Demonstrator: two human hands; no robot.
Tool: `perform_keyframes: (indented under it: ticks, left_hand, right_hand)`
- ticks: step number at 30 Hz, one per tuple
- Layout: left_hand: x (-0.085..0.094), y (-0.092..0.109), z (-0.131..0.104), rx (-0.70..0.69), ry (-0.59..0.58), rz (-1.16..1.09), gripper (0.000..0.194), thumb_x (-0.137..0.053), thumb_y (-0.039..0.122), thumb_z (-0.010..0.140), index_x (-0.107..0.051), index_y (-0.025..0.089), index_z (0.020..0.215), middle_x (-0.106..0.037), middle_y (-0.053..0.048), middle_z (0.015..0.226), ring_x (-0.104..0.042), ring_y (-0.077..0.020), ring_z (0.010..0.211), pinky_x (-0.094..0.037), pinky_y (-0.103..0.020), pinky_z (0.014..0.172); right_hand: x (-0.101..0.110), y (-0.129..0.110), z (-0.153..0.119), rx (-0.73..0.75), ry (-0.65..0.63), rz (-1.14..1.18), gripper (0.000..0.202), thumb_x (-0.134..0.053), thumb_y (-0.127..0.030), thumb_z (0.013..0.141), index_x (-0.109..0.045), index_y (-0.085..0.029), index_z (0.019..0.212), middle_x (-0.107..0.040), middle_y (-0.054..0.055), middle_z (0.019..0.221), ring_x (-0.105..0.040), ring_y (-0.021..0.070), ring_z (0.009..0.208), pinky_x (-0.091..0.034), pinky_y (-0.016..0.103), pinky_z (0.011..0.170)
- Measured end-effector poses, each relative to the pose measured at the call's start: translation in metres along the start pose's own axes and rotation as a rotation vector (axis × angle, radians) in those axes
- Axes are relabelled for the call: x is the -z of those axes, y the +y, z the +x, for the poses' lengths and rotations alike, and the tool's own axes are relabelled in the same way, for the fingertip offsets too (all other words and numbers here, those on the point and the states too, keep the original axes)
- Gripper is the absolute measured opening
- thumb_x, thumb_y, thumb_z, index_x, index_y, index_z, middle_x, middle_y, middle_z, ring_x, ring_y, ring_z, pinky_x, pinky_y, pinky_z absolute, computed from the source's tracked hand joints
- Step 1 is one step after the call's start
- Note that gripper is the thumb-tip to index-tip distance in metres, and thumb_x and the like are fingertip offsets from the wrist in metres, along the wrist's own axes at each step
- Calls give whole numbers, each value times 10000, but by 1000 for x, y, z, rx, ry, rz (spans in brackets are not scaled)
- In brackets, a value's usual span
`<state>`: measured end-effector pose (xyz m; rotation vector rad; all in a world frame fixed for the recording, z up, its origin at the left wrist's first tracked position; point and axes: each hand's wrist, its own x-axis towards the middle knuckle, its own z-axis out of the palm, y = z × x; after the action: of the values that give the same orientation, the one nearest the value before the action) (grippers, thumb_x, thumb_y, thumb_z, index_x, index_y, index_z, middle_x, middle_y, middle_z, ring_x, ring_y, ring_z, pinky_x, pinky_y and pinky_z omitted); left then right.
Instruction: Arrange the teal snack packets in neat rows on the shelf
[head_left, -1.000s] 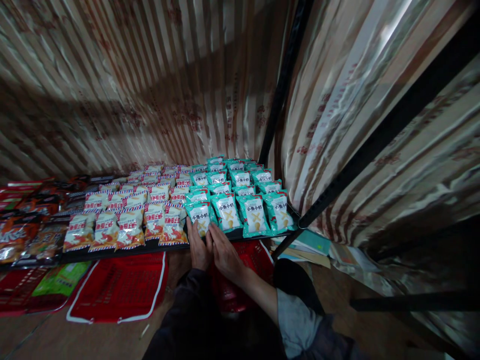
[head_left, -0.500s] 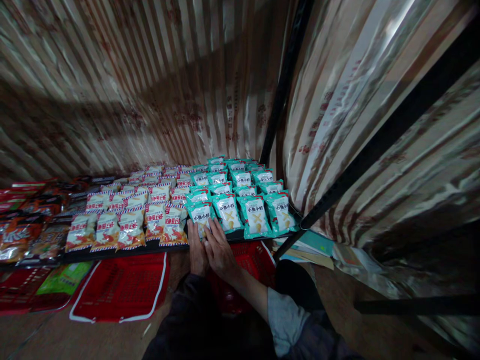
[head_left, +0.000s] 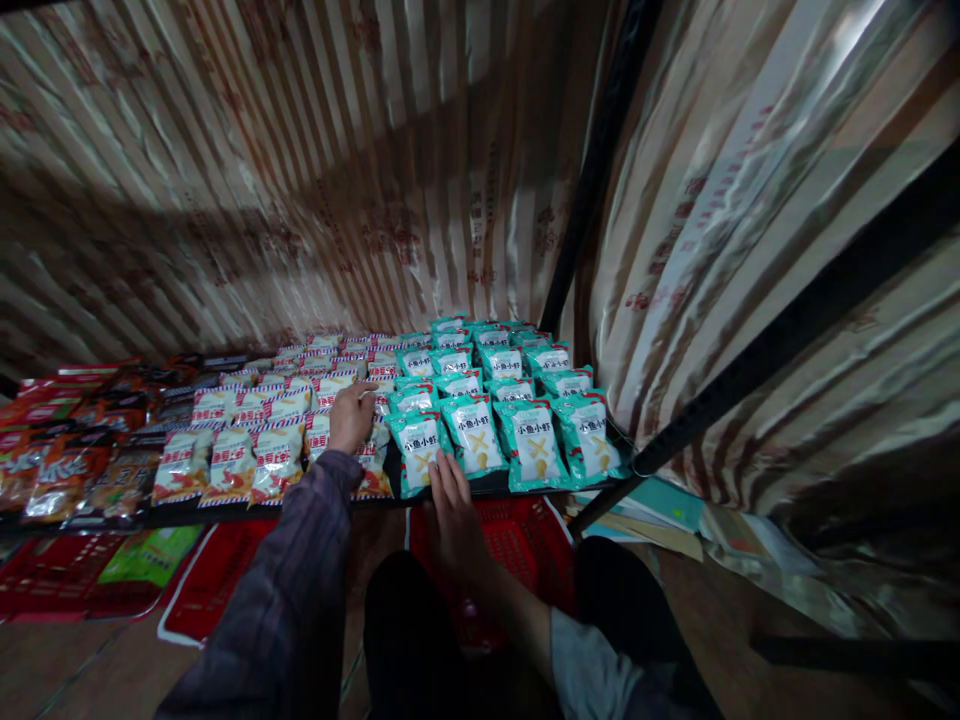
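My right hand (head_left: 456, 515) rests its stretched fingertips on the lower edge of a teal snack bag (head_left: 418, 452) at the front left of the teal rows. More teal bags, such as the one beside it (head_left: 474, 436), stand in several rows to the right. My left hand (head_left: 351, 415) reaches over the white-and-orange snack bags (head_left: 276, 462). Its fingers stretch to the right, near a white bag (head_left: 382, 390) by the teal rows; contact there is hard to make out. The left forearm and hand cover part of the front white bags.
A black shelf edge (head_left: 247, 510) runs under the bags. Red baskets (head_left: 517, 545) sit below it, one with a green packet (head_left: 150, 556). Orange-and-dark snack packs (head_left: 64, 480) lie at left. A black post (head_left: 574, 250) and striped curtain (head_left: 420, 200) stand behind.
My left hand has left the front teal bag and moved left and farther back over the white bags. The right hand stays at the teal bag's lower edge. The view has shifted slightly.
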<state>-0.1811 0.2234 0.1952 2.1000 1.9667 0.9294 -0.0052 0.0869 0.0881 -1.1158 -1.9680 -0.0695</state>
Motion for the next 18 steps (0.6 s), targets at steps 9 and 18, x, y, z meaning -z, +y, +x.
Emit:
perform_keyframes:
  ticks: [9,18]
  left_hand:
    - [-36,11,74,-131,-293,130,311,-465,248,838,-693,275,1049,-686,-11,1118,-598,-207,1061,-434,-327,929]
    - [-48,15,86,-117,-380,192,279,-473,247,814,-702,236,972,-710,-41,1021,-635,-204,953,-448,-283,830]
  right_hand:
    - [-8,-3,-8,-88,14,-101,621,-281,-86,900,-71,-108,1484,-185,144,1537,-180,297,1411,-424,521,1040]
    - [-3,-5,-7,-111,-44,-138,596,-308,-142,926,-95,-101,1481,-135,143,1549,-149,297,1418,-416,503,1054]
